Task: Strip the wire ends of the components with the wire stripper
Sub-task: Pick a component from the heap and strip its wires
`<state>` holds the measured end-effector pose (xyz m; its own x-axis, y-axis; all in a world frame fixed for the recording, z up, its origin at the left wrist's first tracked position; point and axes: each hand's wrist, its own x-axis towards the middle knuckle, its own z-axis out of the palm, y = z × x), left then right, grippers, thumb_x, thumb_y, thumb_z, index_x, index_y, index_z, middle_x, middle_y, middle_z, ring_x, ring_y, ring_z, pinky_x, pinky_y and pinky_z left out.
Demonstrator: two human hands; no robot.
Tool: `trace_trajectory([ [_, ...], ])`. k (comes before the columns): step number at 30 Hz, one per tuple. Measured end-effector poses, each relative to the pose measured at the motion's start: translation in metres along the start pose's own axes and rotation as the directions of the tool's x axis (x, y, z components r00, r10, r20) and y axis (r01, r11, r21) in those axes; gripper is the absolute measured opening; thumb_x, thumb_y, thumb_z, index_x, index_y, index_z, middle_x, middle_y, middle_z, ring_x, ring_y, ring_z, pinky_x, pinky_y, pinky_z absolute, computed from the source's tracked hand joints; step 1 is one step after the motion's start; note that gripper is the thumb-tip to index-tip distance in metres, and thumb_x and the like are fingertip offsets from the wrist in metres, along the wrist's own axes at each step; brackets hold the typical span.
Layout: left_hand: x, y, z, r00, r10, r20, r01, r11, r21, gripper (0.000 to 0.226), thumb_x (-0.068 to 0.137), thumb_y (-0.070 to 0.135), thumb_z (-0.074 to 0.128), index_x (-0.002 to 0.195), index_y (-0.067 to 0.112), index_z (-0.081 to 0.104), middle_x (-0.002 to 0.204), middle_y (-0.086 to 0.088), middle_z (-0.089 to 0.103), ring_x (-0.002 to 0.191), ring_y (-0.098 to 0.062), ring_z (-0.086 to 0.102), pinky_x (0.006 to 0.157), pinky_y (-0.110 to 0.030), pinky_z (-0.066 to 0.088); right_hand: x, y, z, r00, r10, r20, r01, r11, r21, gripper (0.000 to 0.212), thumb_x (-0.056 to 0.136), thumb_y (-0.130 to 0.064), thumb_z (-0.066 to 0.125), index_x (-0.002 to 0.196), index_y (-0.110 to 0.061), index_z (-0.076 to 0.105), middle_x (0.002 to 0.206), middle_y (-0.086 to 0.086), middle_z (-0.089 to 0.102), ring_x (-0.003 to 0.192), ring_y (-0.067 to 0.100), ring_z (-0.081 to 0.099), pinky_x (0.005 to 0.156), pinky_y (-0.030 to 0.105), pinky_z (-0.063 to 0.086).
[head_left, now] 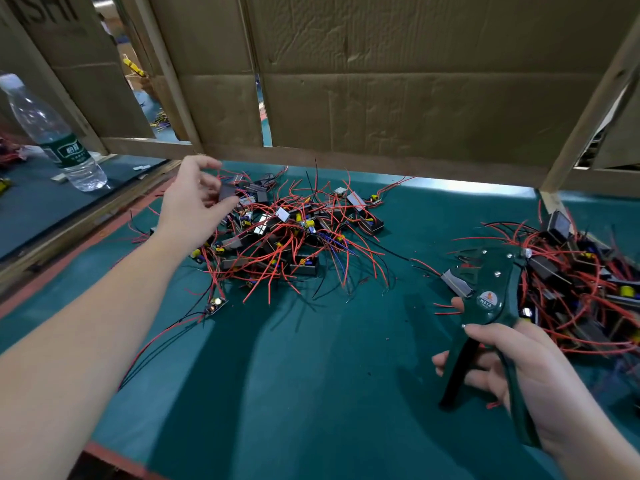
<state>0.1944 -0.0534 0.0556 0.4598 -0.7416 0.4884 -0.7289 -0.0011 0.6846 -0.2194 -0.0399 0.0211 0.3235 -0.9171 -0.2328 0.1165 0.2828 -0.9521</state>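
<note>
A clear water bottle with a green label stands at the far left, beyond a wooden rail. The person's left hand reaches out over the green mat, its thumb and curled fingers pinching a dark component at the upper left edge of the central pile, a tangle of small boards with red and black wires. A lone circuit board lies on the mat just in front of that pile. Further right, the right hand grips the handles of the green wire stripper, whose head points up and away, just beside a second pile of wired components at the right edge. A cardboard wall stands behind the mat
</note>
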Motion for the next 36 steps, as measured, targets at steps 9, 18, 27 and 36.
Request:
trace_trajectory([
  [9, -0.018, 0.091, 0.022, 0.858, 0.496, 0.135, -0.486, 0.868, -0.103, 0.09, 0.07, 0.01, 0.084, 0.139, 0.036, 0.031, 0.105, 0.003, 0.056, 0.095, -0.008, 0.064, 0.093, -0.017, 0.047, 0.0, -0.001, 0.0, 0.998, 0.041, -0.042, -0.042, 0.999, -0.01, 0.027, 0.087, -0.004, 0.054, 0.11, 0.01, 0.049, 0.07, 0.027, 0.059, 0.075, 0.052, 0.066, 0.077, 0.065, 0.052],
  [18, -0.033, 0.107, 0.033, 0.746, 0.622, 0.237, -0.654, 0.752, 0.082, 0.085, 0.076, 0.01, 0.078, 0.144, 0.027, 0.03, 0.108, 0.006, 0.067, 0.093, -0.013, 0.06, 0.084, -0.027, 0.046, 0.001, -0.002, 0.001, 0.997, 0.056, -0.049, -0.057, 0.998, -0.012, 0.025, 0.08, -0.009, 0.06, 0.101, 0.002, 0.05, 0.08, 0.03, 0.056, 0.075, 0.05, 0.067, 0.062, 0.05, 0.057],
  [27, -0.019, 0.099, 0.037, 0.985, 0.175, 0.008, -0.175, 0.985, -0.006, 0.082, 0.069, 0.04, 0.084, 0.139, 0.019, 0.046, 0.095, 0.014, 0.052, 0.085, 0.001, 0.052, 0.085, -0.013, 0.042, -0.003, -0.003, 0.002, 0.994, 0.103, -0.044, -0.104, 0.994, -0.021, 0.012, 0.089, -0.008, 0.053, 0.097, -0.001, 0.049, 0.102, 0.049, 0.054, 0.073, 0.049, 0.068, 0.033, 0.02, 0.041],
  [36, -0.021, 0.13, 0.022, 0.972, -0.077, 0.223, 0.213, 0.69, -0.692, 0.037, 0.069, 0.03, 0.075, 0.095, 0.011, 0.059, 0.081, -0.003, 0.071, 0.071, -0.015, 0.07, 0.051, -0.023, 0.055, -0.004, -0.003, 0.003, 0.994, 0.111, -0.019, -0.111, 0.994, 0.002, 0.03, 0.09, -0.009, 0.051, 0.117, 0.003, 0.05, 0.093, 0.048, 0.057, 0.068, 0.046, 0.068, 0.033, 0.02, 0.042],
])
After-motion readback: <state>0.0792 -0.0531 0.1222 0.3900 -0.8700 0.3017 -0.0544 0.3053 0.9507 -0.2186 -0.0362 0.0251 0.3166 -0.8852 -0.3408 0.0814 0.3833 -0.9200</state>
